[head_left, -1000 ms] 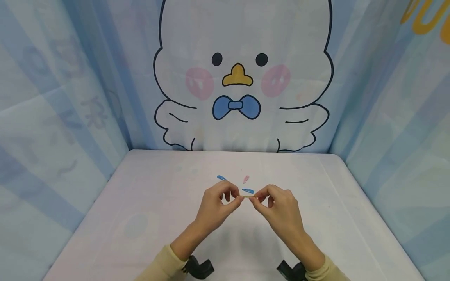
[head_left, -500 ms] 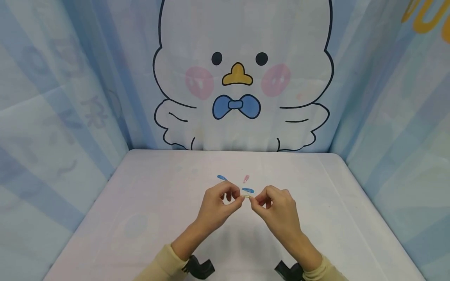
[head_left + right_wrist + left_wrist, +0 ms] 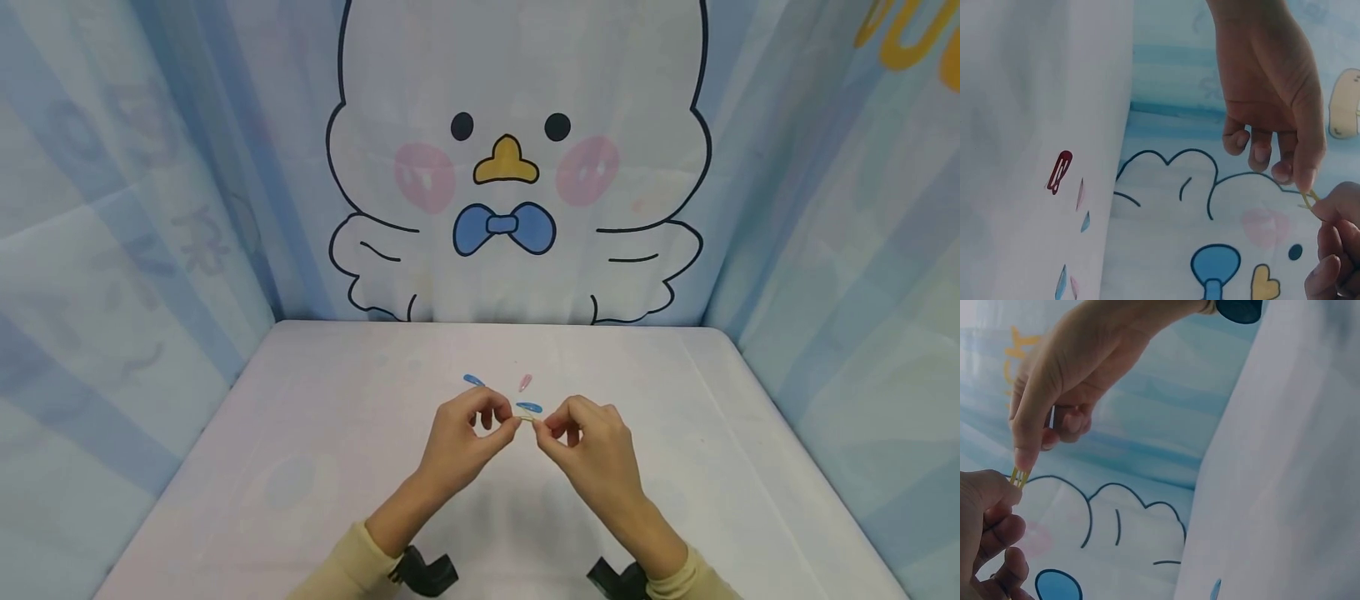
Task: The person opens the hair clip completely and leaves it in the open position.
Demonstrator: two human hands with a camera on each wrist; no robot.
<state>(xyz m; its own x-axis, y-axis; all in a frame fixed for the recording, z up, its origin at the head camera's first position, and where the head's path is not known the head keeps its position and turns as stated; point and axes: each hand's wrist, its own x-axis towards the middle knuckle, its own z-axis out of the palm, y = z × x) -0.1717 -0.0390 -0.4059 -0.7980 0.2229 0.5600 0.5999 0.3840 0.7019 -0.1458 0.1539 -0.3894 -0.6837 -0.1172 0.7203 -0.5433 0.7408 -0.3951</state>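
A yellow snap hair clip [image 3: 527, 418] is held above the table between both hands. My left hand [image 3: 467, 437] pinches one end between thumb and finger. Its other end is pinched by my right hand [image 3: 600, 446]. In the right wrist view the yellow clip [image 3: 1310, 199] shows its strips spread apart; fingertips cover both ends. Just beyond the fingers lie a blue hair clip [image 3: 529, 407], a pink one [image 3: 525, 382] and another blue one [image 3: 472, 379], partly behind the left hand. The right wrist view also shows a dark red hair clip [image 3: 1060, 170] on the table.
The white table [image 3: 337, 467] reaches back to a hanging cloth [image 3: 517, 283] printed with a cartoon bird. Cloth sides stand left and right. Dark wrist devices [image 3: 425, 572] are at both cuffs.
My right hand has shifted slightly left, closer to the left hand. The yellow hair clip, first seen as one thin line, now shows its strips apart. The clips on the table stay put.
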